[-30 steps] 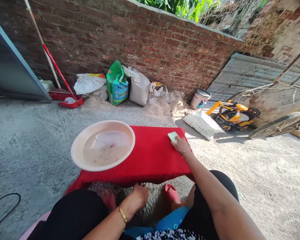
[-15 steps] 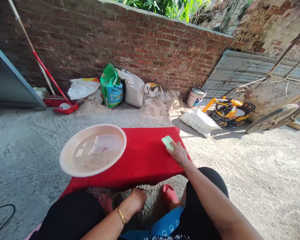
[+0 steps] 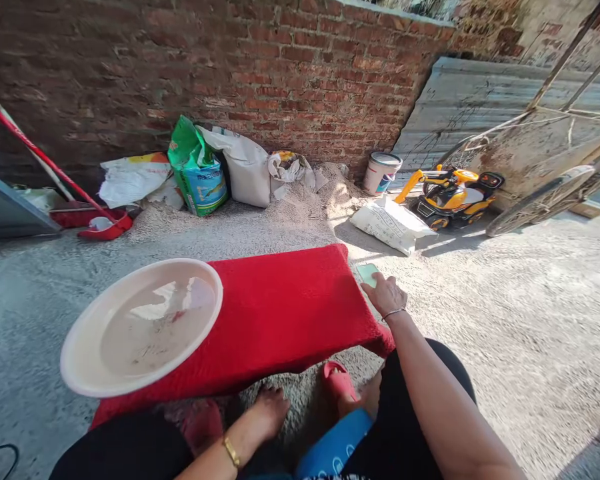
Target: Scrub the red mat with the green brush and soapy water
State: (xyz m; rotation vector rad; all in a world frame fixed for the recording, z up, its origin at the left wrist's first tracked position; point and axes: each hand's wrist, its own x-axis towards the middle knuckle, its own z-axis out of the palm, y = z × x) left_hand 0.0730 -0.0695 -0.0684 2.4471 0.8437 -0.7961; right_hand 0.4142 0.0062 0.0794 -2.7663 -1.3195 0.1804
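Note:
A pale green phone (image 3: pixel 367 274) is gripped in my right hand (image 3: pixel 387 297), just past the right edge of the table covered in red cloth (image 3: pixel 280 300). It is held by one end, tilted, above the concrete ground. My left hand (image 3: pixel 271 412) hangs low between my knees, below the table's near edge. Its fingers are loosely bent and slightly apart, with nothing seen in them. At the table's left end stands a wide pale pink basin (image 3: pixel 87 353) of water, with dark specks lying on its bottom.
Along the brick wall (image 3: pixel 290 87) lie a green and blue sack (image 3: pixel 200 180), a white sack (image 3: pixel 249 170), sand (image 3: pixel 300 207) and a bucket (image 3: pixel 381 172). A flat white bag (image 3: pixel 390 225), a yellow toy excavator (image 3: pixel 455 197) and a cart wheel (image 3: pixel 540 203) are at right. A red dustpan (image 3: pixel 111 228) sits left.
My right hand has moved the phone right, from over the red cloth to beyond the table's edge. The view has tilted down and shifted right. My left hand stays low between my knees.

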